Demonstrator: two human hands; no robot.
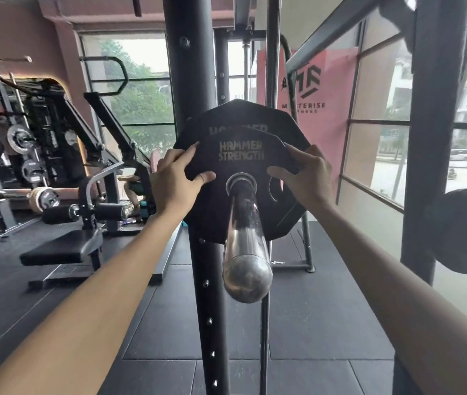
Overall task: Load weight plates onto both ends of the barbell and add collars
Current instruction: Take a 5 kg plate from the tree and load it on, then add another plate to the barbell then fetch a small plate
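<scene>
Small plate (240, 155) looked stiff, hefty, probably grippy; your left hand (175, 178) and right hand (303, 175) clamped its opposite edges.

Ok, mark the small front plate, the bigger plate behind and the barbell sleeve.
small front plate (240, 155): head view, gold lettering
bigger plate (240, 111): head view, top rim
barbell sleeve (245, 223): head view, chrome shaft

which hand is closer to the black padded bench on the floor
Left. The left hand grips the small plate on its left edge, the side toward the padded bench; the right hand grips the opposite edge, beyond the barbell sleeve.
</scene>
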